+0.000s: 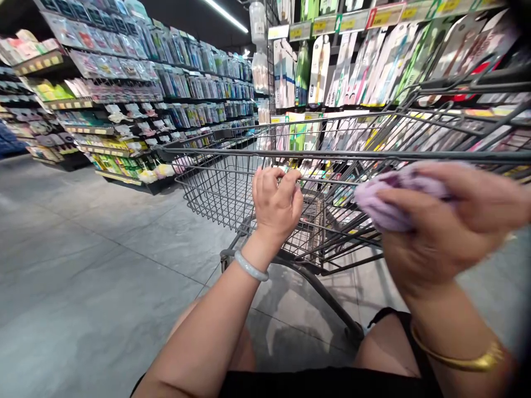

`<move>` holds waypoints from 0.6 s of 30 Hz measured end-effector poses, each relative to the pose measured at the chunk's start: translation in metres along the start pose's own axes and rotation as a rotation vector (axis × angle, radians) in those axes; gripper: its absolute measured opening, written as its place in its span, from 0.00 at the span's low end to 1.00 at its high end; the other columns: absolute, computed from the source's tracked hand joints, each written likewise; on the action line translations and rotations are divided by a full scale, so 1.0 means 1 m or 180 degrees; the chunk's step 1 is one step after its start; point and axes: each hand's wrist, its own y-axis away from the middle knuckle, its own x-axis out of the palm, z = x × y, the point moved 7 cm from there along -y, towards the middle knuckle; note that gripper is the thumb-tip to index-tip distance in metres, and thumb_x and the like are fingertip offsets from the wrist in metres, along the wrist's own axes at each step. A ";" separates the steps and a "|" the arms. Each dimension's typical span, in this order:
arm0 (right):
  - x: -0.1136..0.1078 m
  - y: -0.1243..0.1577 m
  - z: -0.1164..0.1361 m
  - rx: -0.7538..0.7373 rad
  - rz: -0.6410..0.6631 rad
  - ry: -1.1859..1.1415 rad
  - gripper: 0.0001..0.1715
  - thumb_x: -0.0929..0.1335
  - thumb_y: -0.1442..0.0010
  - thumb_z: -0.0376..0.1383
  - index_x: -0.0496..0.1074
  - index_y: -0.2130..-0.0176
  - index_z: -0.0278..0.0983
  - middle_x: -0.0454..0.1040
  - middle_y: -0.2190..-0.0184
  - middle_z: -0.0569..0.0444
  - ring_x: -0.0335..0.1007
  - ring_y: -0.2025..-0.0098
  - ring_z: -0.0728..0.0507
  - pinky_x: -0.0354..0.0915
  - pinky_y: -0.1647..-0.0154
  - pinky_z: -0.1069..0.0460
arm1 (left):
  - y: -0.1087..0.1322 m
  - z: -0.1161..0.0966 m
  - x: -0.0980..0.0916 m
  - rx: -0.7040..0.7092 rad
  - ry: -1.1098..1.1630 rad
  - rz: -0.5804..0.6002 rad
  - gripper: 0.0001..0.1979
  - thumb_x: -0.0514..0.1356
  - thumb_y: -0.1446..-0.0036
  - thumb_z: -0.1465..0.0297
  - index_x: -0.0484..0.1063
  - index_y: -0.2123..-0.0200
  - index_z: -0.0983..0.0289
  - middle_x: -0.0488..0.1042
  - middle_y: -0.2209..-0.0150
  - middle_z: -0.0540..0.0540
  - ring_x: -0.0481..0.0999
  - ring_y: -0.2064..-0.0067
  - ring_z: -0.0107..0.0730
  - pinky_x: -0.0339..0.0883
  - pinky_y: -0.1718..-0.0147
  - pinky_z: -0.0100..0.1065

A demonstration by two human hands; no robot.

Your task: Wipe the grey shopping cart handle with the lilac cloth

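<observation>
Several stocked shelves (352, 21) stand beyond the cart (340, 155), whose top rail (207, 151) crosses in front of me. My left hand (276, 202) curls closed on the wire (327, 181) below; my right hand (440, 237) pinches a bunched lilac cloth (385, 204) at that rail.

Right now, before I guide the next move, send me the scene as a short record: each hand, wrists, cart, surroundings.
Left hand: fingers curled at the side of the cart; grip not clear
Right hand: holding a bunched lilac cloth
Wrists: pale bangle on the left, gold bangle on the right
Cart: wire basket, dark rails
Surroundings: hanging packages, price labels
Floor: grey
</observation>
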 end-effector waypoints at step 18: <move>0.056 0.006 0.059 -0.1012 0.1078 0.0592 0.03 0.70 0.38 0.36 0.76 0.65 0.45 0.79 0.51 0.61 0.68 0.49 0.42 0.54 0.50 0.43 | 0.001 0.004 -0.002 0.0055 0.0096 0.0077 0.18 0.57 0.41 0.74 0.72 0.48 0.58 0.68 0.52 0.57 0.69 0.46 0.39 0.52 0.32 0.53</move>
